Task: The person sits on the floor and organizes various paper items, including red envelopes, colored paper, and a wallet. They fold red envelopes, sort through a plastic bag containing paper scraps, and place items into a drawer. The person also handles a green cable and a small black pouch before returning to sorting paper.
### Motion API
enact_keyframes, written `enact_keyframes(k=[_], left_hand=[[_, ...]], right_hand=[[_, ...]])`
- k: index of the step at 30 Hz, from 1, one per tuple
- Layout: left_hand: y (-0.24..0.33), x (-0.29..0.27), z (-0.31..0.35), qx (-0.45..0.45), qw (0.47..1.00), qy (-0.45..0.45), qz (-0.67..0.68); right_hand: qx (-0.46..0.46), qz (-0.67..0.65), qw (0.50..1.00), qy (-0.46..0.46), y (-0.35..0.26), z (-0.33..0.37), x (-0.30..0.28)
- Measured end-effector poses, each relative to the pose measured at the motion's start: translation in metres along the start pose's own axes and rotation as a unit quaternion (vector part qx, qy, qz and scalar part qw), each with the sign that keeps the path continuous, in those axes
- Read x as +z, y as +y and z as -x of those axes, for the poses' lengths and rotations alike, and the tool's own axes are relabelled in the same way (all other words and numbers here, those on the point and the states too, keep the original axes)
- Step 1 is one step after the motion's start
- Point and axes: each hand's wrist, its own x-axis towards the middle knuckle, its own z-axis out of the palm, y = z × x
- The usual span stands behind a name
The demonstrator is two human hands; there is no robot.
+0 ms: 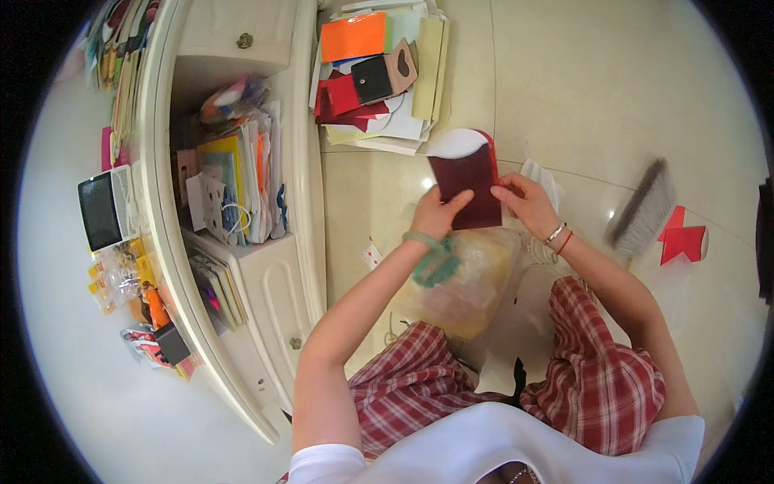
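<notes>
A dark red paper envelope (pixel 466 187) with a rounded white flap is held up in front of me, and a brighter red edge shows behind it on the right. My left hand (pixel 439 214) grips its lower left side, thumb across the front and the other fingers mostly hidden. My right hand (pixel 528 206) pinches the right edge between thumb and fingers. Just below the envelope, a clear plastic bag (pixel 476 298) with yellowish and pinkish contents lies between my legs. A green band (pixel 435 262) is around my left wrist.
A stack of papers (pixel 431 73) with small wallets (pixel 372 79) lies ahead. On the left stands a white cabinet (pixel 278 298) holding upright files (pixel 250 173). A grey brush (pixel 645 206) and red paper pieces (pixel 684 242) lie right; a playing card (pixel 372 256) lies near the cabinet.
</notes>
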Motion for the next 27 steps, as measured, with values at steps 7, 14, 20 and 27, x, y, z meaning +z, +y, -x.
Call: enact_keyframes(k=[7,14,20,27], left_hand=[[0.053,-0.128,-0.059,0.139,0.964,0.192,-0.116],[0.057,-0.139,-0.069,-0.056,0.987,0.134,-0.073],[0.014,-0.145,-0.052,0.025,0.972,0.121,-0.202],[0.035,-0.147,-0.031,0.019,0.972,0.115,-0.203]], right_hand=[[0.018,-0.072,0.996,-0.043,-0.018,-0.006,-0.019],[0.015,0.012,0.995,-0.098,-0.03,-0.058,-0.037],[0.003,0.14,0.99,0.006,-0.139,-0.188,0.014],[-0.221,0.299,0.927,0.055,-0.177,-0.215,0.078]])
